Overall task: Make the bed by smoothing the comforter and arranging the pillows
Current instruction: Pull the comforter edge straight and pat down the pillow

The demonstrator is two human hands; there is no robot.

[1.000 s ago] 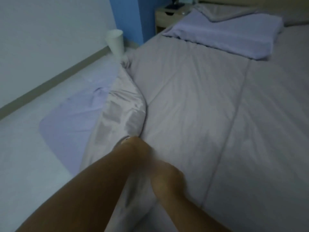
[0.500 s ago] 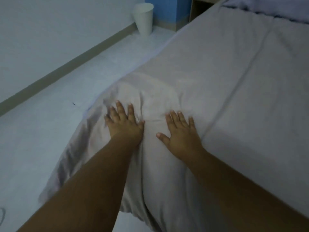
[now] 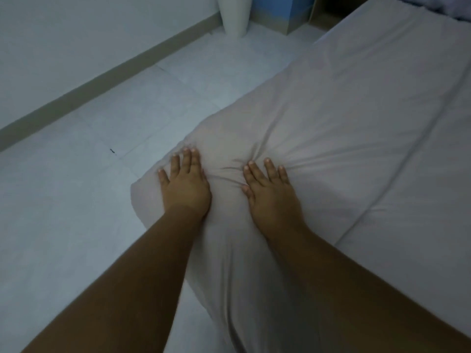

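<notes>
The pale grey comforter covers the bed and drapes over its near left corner. My left hand lies flat on that corner, palm down, fingers spread, holding nothing. My right hand presses flat beside it, a hand's width to the right, fingers apart. Small wrinkles fan out from my right fingertips. A sliver of a lavender pillow shows at the top right edge; the rest of it is out of frame.
A white tiled floor runs along the bed's left side up to a wall with a beige baseboard. A white bin stands by the wall next to a blue column.
The folded-back comforter edge now lies flat over the corner. Both hands went from gripping it to pressing flat and have slid forward, bunching small wrinkles. My view has tilted down.
</notes>
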